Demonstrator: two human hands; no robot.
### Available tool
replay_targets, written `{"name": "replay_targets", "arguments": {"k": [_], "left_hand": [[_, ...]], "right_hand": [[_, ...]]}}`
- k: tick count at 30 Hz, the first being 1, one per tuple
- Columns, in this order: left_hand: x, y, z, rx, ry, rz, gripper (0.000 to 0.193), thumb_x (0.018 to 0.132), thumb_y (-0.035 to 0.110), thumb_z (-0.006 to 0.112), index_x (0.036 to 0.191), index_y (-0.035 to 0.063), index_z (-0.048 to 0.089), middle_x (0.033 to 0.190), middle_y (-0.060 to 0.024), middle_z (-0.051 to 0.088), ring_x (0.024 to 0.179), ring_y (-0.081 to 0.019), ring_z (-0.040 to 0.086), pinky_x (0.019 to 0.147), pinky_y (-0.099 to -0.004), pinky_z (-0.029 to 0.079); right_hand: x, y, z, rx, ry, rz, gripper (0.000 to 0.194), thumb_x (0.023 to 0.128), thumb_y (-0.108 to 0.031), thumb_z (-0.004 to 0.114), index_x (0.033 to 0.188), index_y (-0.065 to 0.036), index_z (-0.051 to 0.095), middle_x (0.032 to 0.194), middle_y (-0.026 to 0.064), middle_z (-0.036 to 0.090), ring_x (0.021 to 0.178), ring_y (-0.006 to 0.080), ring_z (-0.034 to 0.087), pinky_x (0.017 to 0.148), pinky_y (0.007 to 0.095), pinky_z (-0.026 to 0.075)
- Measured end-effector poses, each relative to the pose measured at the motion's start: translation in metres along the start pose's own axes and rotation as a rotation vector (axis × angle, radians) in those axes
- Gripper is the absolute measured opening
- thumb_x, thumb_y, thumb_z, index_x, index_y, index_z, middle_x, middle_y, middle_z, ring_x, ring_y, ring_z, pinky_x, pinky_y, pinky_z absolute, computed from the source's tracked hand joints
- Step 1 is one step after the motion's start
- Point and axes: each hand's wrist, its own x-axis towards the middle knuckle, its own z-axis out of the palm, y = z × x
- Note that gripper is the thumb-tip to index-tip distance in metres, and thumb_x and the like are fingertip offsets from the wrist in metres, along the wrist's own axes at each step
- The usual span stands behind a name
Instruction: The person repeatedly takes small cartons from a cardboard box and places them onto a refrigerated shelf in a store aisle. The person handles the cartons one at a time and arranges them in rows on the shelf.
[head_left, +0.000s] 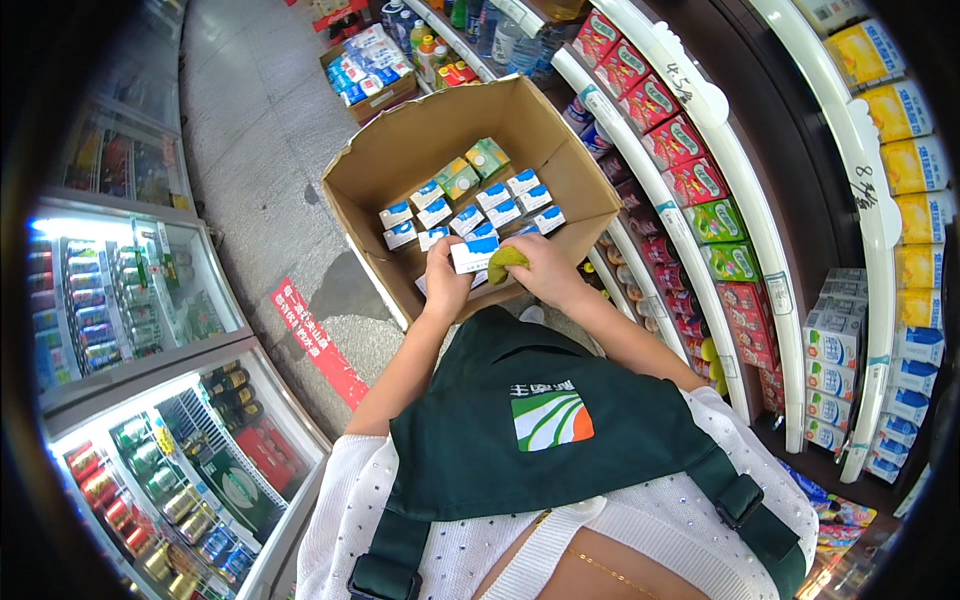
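Note:
My left hand (447, 279) grips one end of a white and blue carton (472, 257) above an open cardboard box (420, 142). A crumpled yellow-green cloth (504, 264) is in my right hand (541, 264), pressed against the carton's right end. Below my hands, several similar white and blue cartons (493, 196) stand in loose rows on the box floor. Two green and yellow cartons with round caps (458, 177) stand behind them. My wrists hide part of the box's near side.
Shelves with white price rails (637, 142) curve along the right, holding red drink packs (670, 141) and white milk cartons (831, 367). Glass-door drink coolers (142, 300) line the left. A smaller box of packets (375, 71) sits ahead on the grey floor (255, 150), which bears a red strip (315, 341).

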Motion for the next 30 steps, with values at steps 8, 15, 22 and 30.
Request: {"name": "replay_targets", "arguments": {"k": [8, 15, 22, 30], "left_hand": [[0.025, -0.003, 0.028, 0.214, -0.058, -0.002, 0.037, 0.061, -0.007, 0.064, 0.095, 0.0053, 0.053, 0.097, -0.0171, 0.052, 0.093, -0.0342, 0.052, 0.081, -0.0364, 0.043], [0.067, -0.012, 0.006, 0.558, -0.160, 0.105, 0.036, 0.059, -0.005, 0.066, 0.092, 0.0015, 0.052, 0.091, -0.0203, 0.057, 0.089, -0.0365, 0.054, 0.079, -0.0381, 0.044], [0.081, 0.011, -0.037, 1.084, -0.692, -0.103, 0.033, 0.079, 0.000, 0.049, 0.112, 0.0031, 0.049, 0.117, -0.0219, 0.050, 0.104, -0.0360, 0.053, 0.086, -0.0392, 0.045], [0.092, -0.016, -0.039, 1.303, -0.926, 0.024, 0.033, 0.087, 0.006, 0.042, 0.118, 0.0104, 0.048, 0.119, -0.0176, 0.047, 0.106, -0.0322, 0.053, 0.084, -0.0399, 0.047]], "right_hand": [[-0.007, 0.024, -0.006, -0.039, -0.008, 0.087, 0.032, 0.072, -0.009, 0.060, 0.103, -0.004, 0.056, 0.100, 0.0159, 0.055, 0.095, 0.0335, 0.053, 0.082, 0.0395, 0.044], [-0.018, 0.035, 0.000, -0.072, 0.023, 0.089, 0.032, 0.071, -0.007, 0.061, 0.102, -0.004, 0.056, 0.098, 0.0151, 0.055, 0.092, 0.0329, 0.054, 0.080, 0.0385, 0.045], [-0.017, 0.039, 0.003, -0.047, 0.039, 0.110, 0.029, 0.071, -0.008, 0.062, 0.100, -0.005, 0.057, 0.097, 0.0146, 0.056, 0.090, 0.0332, 0.054, 0.077, 0.0382, 0.045], [-0.017, 0.037, 0.003, -0.081, 0.023, 0.114, 0.028, 0.072, -0.009, 0.060, 0.100, -0.006, 0.057, 0.097, 0.0132, 0.056, 0.091, 0.0316, 0.055, 0.079, 0.0388, 0.046]]}}
